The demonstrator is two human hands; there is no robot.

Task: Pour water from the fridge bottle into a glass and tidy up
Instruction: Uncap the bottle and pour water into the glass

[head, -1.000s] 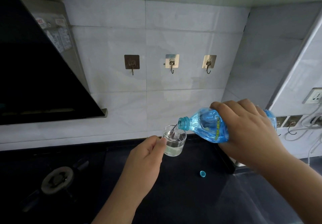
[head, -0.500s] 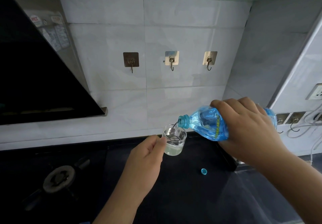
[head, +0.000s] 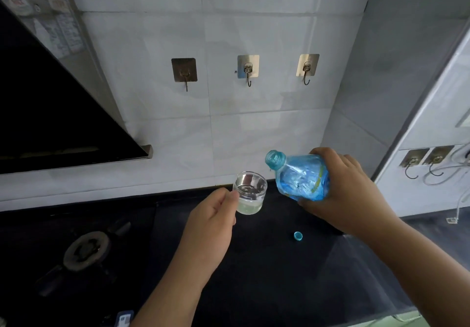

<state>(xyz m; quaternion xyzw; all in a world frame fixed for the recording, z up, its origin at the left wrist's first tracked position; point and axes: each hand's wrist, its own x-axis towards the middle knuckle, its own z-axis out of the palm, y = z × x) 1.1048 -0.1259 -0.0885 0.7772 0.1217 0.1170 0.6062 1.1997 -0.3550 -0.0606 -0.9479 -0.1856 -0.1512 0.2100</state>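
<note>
A small clear glass (head: 250,194) holding some water stands on the black counter (head: 267,276). My left hand (head: 213,215) grips its left side. My right hand (head: 346,189) holds a blue plastic bottle (head: 298,176) by its body, to the right of the glass. The bottle is uncapped and tilted, its open neck raised and pointing up-left, above and apart from the glass rim. No stream runs from it. The bottle's blue cap (head: 298,235) lies loose on the counter in front of my right hand.
A gas burner (head: 86,250) sits at the lower left of the counter. A black range hood (head: 50,113) juts out at the upper left. Three hooks (head: 248,71) hang on the tiled wall. More hooks and white cables (head: 442,166) are at the right.
The bottle's neck has lifted up and away from the glass, and the stream of water has stopped. My left hand stays on the glass.
</note>
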